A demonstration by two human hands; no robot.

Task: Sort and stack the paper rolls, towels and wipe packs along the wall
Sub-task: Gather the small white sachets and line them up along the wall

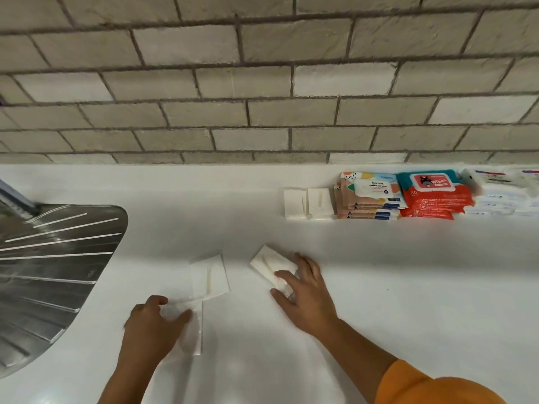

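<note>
Near tissue pack [191,328] lying lowest in frame, left of centre; left hand [151,325] curling thumb and fingers round it. Middle tissue pack [210,275] sitting free just above. Right hand [303,290] closing spread fingers over lower end of angled tissue pack [269,262], centre frame. Packs looking light and soft, with film wrap likely slippery; pinching across short edges seeming safest. Upper right: white tissue piles [294,204] sitting along brick wall [262,112], wipe pack stacks [431,196] lining up beside them.
</note>
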